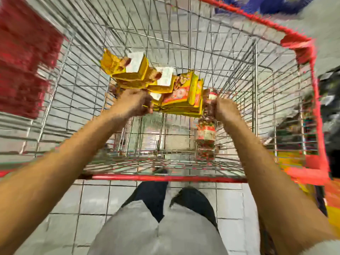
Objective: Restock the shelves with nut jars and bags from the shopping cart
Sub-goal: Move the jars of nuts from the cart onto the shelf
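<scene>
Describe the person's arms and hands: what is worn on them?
The left arm and right arm are bare along the forearms. The left hand and right hand wear no gloves; no watch or ring shows, though blur hides fine detail.

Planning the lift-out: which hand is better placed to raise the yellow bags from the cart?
Left. The left hand grips the yellow bags at their near edge, while the right hand is curled on the nut jars beside them, so it is probably busy.
</scene>
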